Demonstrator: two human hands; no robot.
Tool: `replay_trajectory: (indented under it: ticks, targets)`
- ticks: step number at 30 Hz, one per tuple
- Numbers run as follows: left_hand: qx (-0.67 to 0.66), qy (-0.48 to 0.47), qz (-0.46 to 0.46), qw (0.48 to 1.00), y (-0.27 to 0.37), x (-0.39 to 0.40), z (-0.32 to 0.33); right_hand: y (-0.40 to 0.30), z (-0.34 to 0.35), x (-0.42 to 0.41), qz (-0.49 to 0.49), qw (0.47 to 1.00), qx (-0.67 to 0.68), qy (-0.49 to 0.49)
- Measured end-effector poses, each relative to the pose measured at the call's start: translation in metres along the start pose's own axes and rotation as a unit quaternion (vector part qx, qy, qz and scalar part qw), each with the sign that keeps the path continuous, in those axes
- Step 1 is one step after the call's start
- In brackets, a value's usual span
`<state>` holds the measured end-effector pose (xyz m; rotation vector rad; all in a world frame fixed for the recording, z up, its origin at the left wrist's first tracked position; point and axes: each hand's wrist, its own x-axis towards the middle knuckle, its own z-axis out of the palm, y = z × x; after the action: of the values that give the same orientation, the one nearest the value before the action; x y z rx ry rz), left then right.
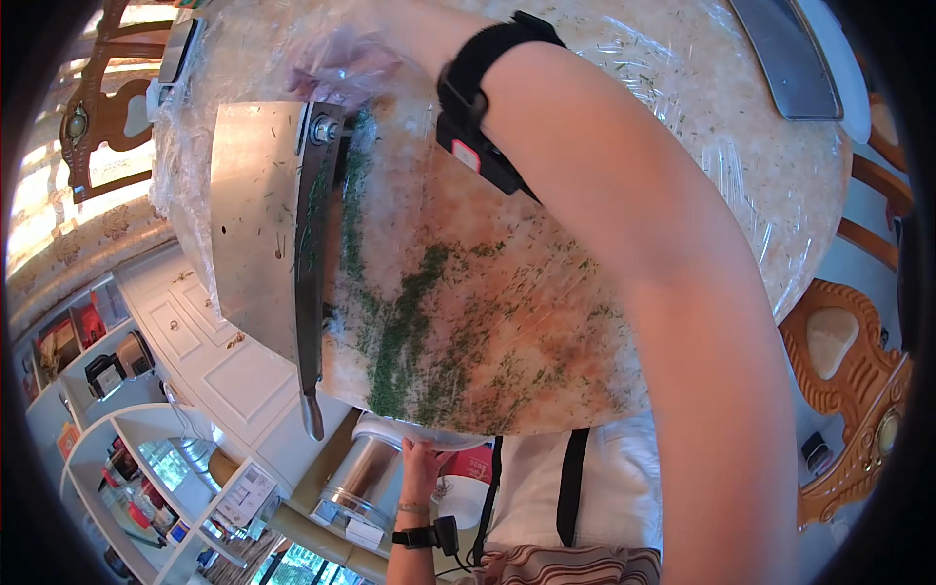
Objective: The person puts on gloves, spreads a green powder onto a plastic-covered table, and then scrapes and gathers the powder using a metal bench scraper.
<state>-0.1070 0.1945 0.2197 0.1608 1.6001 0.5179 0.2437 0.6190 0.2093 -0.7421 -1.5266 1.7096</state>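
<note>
Blurred at the far left of the table, my right hand (344, 69) appears wrapped in clear plastic, and I cannot tell what it touches. Just nearer than it stands a metal guillotine-style cutter (252, 219), its dark blade arm (314, 219) ending in a handle (311, 417) at the near side. Green shreds stick to the arm. Finely cut greens (409, 329) lie in a thick streak and scattered bits right of the cutter. Below the near table edge, my left hand (420, 468) grips the rim of a pale translucent bowl (446, 436), mostly hidden under the tabletop.
Clear plastic film (183, 168) covers the round marbled table (526, 292), bunched at its left edge. A dark tray (793, 58) lies far right. Carved wooden chairs (841, 387) stand around. A metal canister (369, 468) and a shelf unit (117, 431) are below left.
</note>
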Motion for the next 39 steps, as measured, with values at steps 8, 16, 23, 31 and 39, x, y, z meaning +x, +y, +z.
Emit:
replay_trajectory:
  ticks: [8, 16, 23, 31, 39]
  targets:
    - [-0.001, -0.012, -0.017, 1.000, 0.001, 0.003, 0.004, 0.002, 0.000, -0.002, -0.044, 0.990, 0.130, -0.025]
    - [-0.006, -0.024, -0.008, 1.000, 0.002, 0.003, 0.011, 0.012, 0.013, -0.058, -0.038, 0.994, -0.057, 0.085]
    - [-0.009, -0.022, -0.006, 1.000, 0.004, 0.002, 0.020, 0.003, 0.062, -0.107, -0.145, 0.647, -0.741, 0.105]
    - [-0.010, -0.025, 0.000, 1.000, -0.003, 0.001, 0.018, -0.050, 0.097, -0.120, 0.009, 0.861, -0.478, -0.173]
    - [-0.005, -0.013, -0.004, 1.000, -0.008, 0.003, 0.014, -0.018, 0.123, -0.086, -0.071, 0.745, -0.663, 0.026]
